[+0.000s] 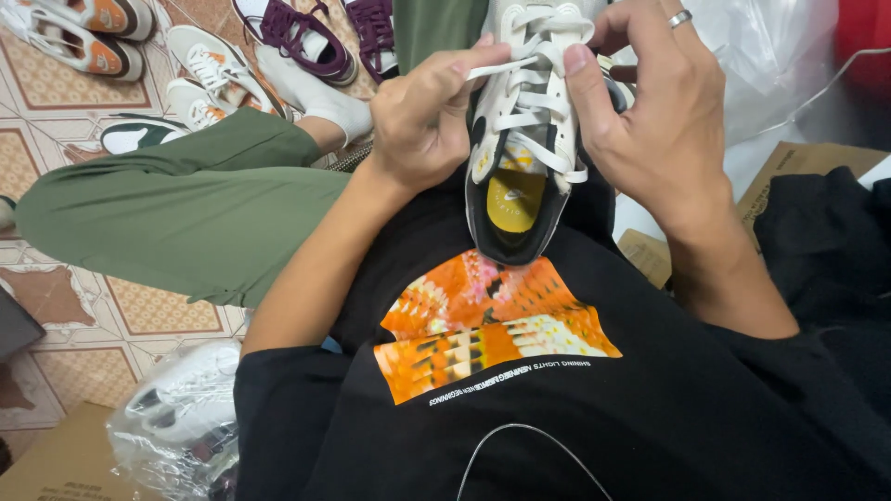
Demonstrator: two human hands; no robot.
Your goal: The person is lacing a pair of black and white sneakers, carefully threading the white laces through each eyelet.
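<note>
Sneaker [520, 139] sits heel-down against the person's chest, toe pointing away, cream upper with a yellow insole showing in the opening. Both hands are on it: left hand [422, 116] pinches a flat white lace [501, 67] between thumb and forefinger, pulled taut across the top eyelets; right hand [650, 111], ring on one finger, grips the far side of the upper with the thumb pressing on the lace rows. Looks like mid-lacing, upper rows being tightened. Judging from that, the next move needs the free lace end fed through the next eyelet while the right hand keeps the shoe from twisting; slack could creep back in the lower rows if the thumb lifts. Person sits on a patterned tile floor [56, 93], green trouser leg [186, 204] folded out to the left, black T-shirt with a rectangular orange print [483, 325] and a line of small white text under it. More shoes on the floor: an orange-and-white pair [88, 32] top left, a cream pair [209, 79] beside it, a purple-and-white pair [316, 32] further on. Bottom left, a white shoe in a clear plastic bag [181, 417] lies on a brown cardboard box [56, 464]. Right side: another brown cardboard box [803, 162], with clear plastic wrap [770, 56] above it.
</note>
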